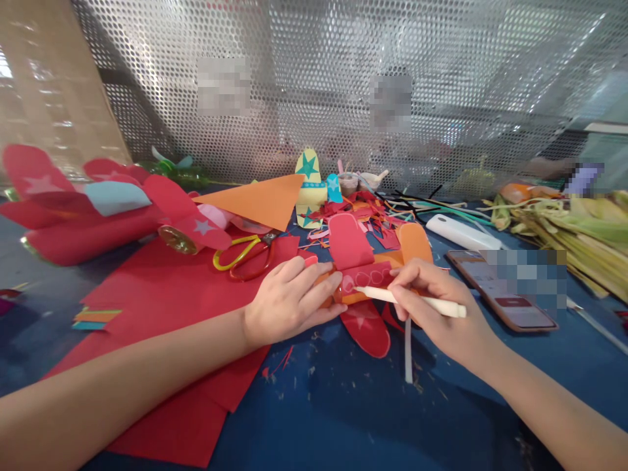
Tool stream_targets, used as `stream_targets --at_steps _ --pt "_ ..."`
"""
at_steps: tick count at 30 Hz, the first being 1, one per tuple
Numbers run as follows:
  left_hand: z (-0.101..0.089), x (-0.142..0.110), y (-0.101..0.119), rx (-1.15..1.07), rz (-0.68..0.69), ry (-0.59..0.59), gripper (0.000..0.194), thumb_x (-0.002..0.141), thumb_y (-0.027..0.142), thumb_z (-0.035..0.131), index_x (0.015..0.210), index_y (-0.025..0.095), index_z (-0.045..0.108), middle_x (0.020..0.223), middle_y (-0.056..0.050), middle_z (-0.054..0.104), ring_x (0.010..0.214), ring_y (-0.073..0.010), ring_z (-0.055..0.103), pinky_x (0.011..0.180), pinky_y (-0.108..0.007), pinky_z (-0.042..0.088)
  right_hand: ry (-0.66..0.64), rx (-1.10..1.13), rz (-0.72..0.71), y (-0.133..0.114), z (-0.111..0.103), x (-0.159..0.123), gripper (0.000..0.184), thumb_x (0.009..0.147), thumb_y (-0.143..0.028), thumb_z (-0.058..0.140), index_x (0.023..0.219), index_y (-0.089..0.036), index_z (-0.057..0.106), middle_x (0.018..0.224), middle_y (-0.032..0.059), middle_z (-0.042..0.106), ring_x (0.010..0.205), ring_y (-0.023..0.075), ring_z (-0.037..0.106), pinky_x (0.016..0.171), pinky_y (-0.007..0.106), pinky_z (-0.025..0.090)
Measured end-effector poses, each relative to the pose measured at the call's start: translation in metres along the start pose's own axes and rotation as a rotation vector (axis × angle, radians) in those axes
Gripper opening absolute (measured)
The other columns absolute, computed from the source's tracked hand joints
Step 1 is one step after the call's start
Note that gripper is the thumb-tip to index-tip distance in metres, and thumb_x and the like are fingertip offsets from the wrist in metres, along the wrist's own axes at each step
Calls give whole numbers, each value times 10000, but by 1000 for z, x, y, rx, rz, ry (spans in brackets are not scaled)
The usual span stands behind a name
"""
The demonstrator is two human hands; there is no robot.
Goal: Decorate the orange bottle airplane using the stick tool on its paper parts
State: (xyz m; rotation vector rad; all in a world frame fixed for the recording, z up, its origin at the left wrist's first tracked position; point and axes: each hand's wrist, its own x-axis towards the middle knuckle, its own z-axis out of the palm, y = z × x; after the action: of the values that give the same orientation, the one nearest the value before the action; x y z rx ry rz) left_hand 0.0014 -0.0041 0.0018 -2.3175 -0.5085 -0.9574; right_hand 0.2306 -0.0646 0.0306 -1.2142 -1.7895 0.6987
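Just right of the middle of the frame, over the dark blue table (pixel 426 418): a small model plane (pixel 367 275), wrapped in red and orange paper. Cannot tell whether lying flat or lifted slightly at one end. Around its rounded, shiny end, the left hand (pixel 289 297), with bent fingers, grasping the body. In the right hand (pixel 434 304), a slim white pen (pixel 444 306), pinched between thumb and fingers, with its tip at a row of pale rings drawn on red paper.

Looks light and probably hollow, perhaps with a plastic bottle inside. Likely firm but slick at the shiny end, with a little give along the wrapped middle. Easily creased, by the look of it: the upper red flap (pixel 348 242), the starred lower flap (pixel 366 330) and the orange flap (pixel 416 242). Best to take hold of the rounded end or the body between the flaps, never by the thin paper edges.

To the left, red sheets (pixel 161 294), scissors (pixel 267 241) and a larger red plane (pixel 98 229). Toward upper centre, a yellow model (pixel 311 194) with teal stars, beside a heap of paper scraps (pixel 366 212). At right, a phone (pixel 510 294) and pale husks (pixel 579 229).
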Motion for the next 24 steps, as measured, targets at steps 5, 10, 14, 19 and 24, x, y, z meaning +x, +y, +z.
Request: stream_targets --at_steps 5,10,14,19,24 --pt "0 1 -1 -5 0 2 327 886 426 589 1046 142 566 955 -82 695 713 -175 577 618 -296 468 -44 -20 -6 2 1 0 173 889 -257 506 723 -222 473 558 -52 523 479 94 476 457 209 369" --pt "0 1 0 -6 0 7 314 890 417 586 1043 144 567 951 -78 697 705 -172 583 623 -295 471 -29 -25 -7 1 0 0 189 890 -251 501 705 -220 472 556 -50 521 477 92 475 460 210 370" --pt "-1 1 0 -12 -2 0 325 879 418 604 1045 141 566 950 -80 697 711 -175 588 621 -293 472 -26 -27 6 0 0 0 195 892 -242 499 701 -219 467 552 -49 520 474 92 475 464 213 370" --pt "0 1 0 -10 0 4 335 887 439 586 1046 145 566 953 -85 697 713 -179 588 616 -299 471 -50 -35 14 1 2 -1 191 906 -263 502 722 -219 479 574 -44 536 483 92 476 465 214 365" --pt "0 0 0 -10 3 1 337 883 428 596 1047 135 568 956 -88 697 721 -185 584 618 -300 470 -71 -18 27 3 2 -1 173 913 -265 503 746 -222 487 582 -47 556 493 91 496 478 207 381"
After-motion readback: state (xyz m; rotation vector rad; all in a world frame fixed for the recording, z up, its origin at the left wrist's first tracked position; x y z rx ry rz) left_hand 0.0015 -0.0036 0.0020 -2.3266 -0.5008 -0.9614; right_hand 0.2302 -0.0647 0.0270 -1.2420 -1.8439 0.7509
